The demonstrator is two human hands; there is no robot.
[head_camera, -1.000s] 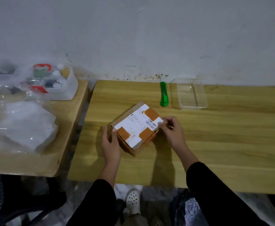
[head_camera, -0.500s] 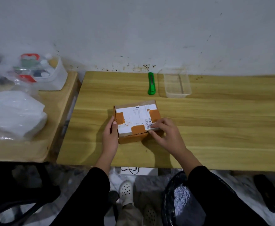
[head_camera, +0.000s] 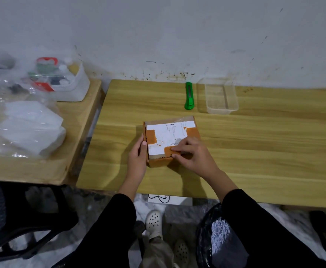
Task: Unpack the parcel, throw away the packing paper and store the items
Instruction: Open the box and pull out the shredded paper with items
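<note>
Brown cardboard parcel with a white label and orange tape lies sealed near the front edge of the light wooden table. The left hand presses flat on its left side, not closed around it. The right hand pinches at the tape on the near edge, the fingers nearly closed. I think the tape may tear into small strips, or the light box may slide toward the edge. The green utility knife beside the clear plastic tray is untouched.
</note>
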